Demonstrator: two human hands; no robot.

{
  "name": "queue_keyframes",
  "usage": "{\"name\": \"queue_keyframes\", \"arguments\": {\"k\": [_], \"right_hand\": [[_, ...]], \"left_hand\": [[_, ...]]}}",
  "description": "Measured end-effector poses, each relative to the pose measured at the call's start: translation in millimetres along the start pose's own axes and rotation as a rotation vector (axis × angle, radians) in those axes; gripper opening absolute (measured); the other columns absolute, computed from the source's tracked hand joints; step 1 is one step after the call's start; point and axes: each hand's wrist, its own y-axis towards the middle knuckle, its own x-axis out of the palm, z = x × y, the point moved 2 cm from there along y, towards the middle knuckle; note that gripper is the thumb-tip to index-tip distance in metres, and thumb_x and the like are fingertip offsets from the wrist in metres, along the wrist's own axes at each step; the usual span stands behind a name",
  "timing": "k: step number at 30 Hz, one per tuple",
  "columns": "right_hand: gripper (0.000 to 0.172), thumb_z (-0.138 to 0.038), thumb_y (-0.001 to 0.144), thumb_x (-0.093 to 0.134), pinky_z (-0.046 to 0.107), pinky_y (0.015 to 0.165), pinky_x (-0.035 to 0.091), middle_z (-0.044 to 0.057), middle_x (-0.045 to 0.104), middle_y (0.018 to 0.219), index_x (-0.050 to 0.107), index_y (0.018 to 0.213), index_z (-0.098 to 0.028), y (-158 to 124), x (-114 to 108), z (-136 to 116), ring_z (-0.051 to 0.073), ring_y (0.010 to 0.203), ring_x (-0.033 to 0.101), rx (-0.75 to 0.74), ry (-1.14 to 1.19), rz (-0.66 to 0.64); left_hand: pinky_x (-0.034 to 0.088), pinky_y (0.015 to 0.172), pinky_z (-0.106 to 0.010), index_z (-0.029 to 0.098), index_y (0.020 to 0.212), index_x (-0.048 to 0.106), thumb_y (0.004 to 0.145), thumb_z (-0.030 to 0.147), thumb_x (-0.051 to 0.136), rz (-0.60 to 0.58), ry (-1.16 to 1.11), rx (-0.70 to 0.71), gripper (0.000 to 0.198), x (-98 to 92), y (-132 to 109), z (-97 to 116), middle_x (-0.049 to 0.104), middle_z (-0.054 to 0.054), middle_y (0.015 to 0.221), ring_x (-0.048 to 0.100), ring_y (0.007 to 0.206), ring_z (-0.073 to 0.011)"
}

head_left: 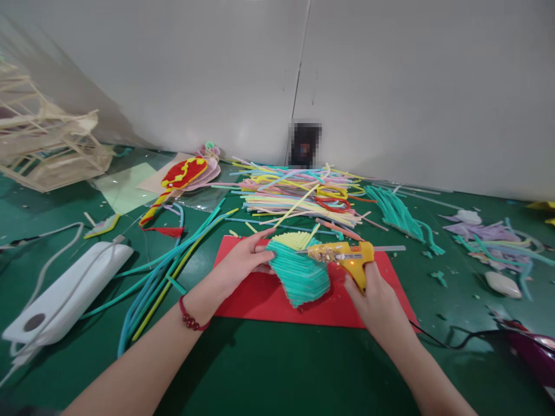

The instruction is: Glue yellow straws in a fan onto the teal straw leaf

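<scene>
You are holding a teal-and-yellow ribbed piece (299, 280) over a red sheet (255, 300), your left hand (243, 259) pinching its left edge. Your right hand (377, 297) is gripping a yellow glue gun (358, 267), its nozzle pointing across the piece. Beyond, multicoloured fuzzy stems (281, 202) are lying heaped on the green table (243, 370).

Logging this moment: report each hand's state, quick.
Left hand: closed on the edge of the teal-and-yellow pipe-cleaner piece.
Right hand: closed around the yellow hot-glue gun.
</scene>
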Motion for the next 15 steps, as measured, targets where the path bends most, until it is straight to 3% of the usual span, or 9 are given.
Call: {"name": "queue_keyframes", "arguments": {"k": [15], "right_hand": [[0.017,-0.040,0.083,0.038,0.026,0.038,0.025,-0.003,0.044,0.051,0.043,0.083,-0.023,0.1,-1.4,1.0,0.016,0.036,0.043,0.009,-0.008,0.026]], "left_hand": [[0.053,0.066,-0.027,0.017,0.139,0.040,0.074,0.017,0.067,0.006,-0.027,0.015,0.070,-2.0,-1.0,1.9,0.066,0.002,0.066,0.064,0.063,-0.0140]]}}
